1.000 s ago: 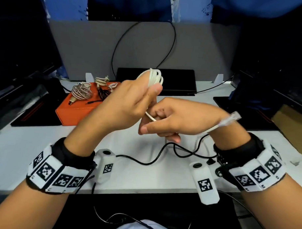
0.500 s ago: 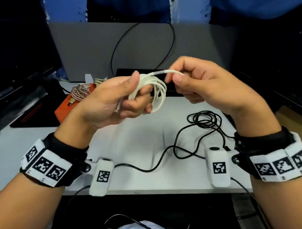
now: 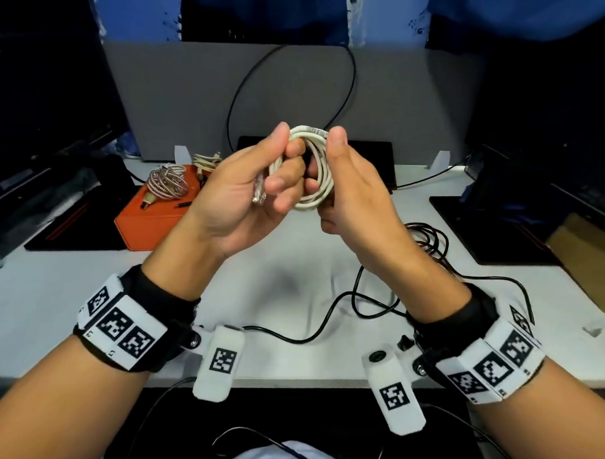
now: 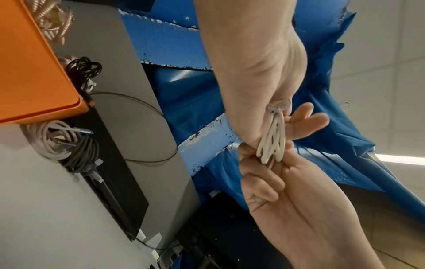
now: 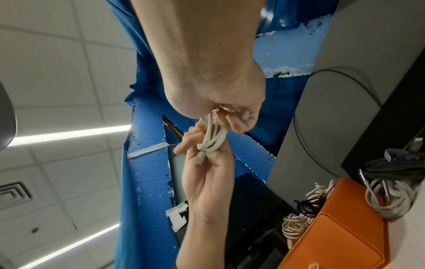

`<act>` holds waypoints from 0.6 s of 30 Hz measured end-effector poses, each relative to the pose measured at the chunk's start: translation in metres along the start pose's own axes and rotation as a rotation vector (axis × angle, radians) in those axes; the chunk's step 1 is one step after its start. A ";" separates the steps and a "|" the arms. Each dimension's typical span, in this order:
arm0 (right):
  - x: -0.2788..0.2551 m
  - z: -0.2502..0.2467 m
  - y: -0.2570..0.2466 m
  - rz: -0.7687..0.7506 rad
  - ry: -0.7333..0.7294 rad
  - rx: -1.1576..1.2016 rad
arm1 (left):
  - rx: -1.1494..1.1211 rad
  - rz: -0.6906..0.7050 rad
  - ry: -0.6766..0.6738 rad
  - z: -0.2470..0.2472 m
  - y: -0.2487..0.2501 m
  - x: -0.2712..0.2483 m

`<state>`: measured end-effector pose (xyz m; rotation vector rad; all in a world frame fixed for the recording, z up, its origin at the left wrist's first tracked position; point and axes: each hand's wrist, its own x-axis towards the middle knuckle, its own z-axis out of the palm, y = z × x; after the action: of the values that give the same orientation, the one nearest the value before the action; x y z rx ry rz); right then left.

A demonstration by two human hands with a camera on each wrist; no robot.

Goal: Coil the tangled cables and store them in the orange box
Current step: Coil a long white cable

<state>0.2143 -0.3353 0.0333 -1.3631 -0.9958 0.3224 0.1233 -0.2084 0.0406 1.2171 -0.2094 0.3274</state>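
Note:
A white cable (image 3: 316, 181) wound into a small coil is held up over the table between both hands. My left hand (image 3: 283, 160) grips the coil's left side, thumb on top, with one clear plug (image 3: 259, 193) lying against its palm. On the coil's right side my right hand (image 3: 327, 161) grips with the thumb on top, its fingers hidden behind the loops. The left wrist view shows the coil (image 4: 273, 145) edge-on between the left hand (image 4: 282, 116) and right hand (image 4: 260, 163). The orange box (image 3: 150, 220) sits shut at the left.
A braided coil (image 3: 165, 185) lies on the box lid, and more coiled cables (image 5: 386, 198) rest at its far side. A tangled black cable (image 3: 427, 240) sprawls on the white table (image 3: 69, 290) to the right. Dark mats flank both sides, with a grey partition behind.
The right hand wound the cable's free end up onto the coil, then came down from pinching the end above it to gripping the coil's right side.

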 end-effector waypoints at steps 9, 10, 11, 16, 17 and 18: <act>-0.001 -0.004 -0.011 0.037 -0.035 0.208 | 0.362 0.132 0.198 0.004 0.005 -0.002; -0.002 -0.005 -0.012 0.055 -0.054 0.237 | 0.397 0.141 0.213 0.005 0.003 -0.001; -0.002 -0.005 -0.012 0.062 -0.067 0.247 | 0.442 0.147 0.232 0.004 0.001 0.000; 0.005 -0.012 -0.006 -0.008 -0.022 -0.069 | 0.775 0.062 0.226 -0.006 0.010 -0.002; 0.007 -0.014 -0.004 -0.035 -0.014 -0.172 | 0.870 0.035 0.207 -0.007 0.014 -0.004; 0.008 -0.016 -0.002 -0.048 -0.010 -0.258 | 0.944 0.007 0.197 -0.008 0.018 -0.006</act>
<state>0.2303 -0.3404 0.0402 -1.5679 -1.1045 0.1681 0.1112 -0.1961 0.0522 2.0971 0.1395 0.5808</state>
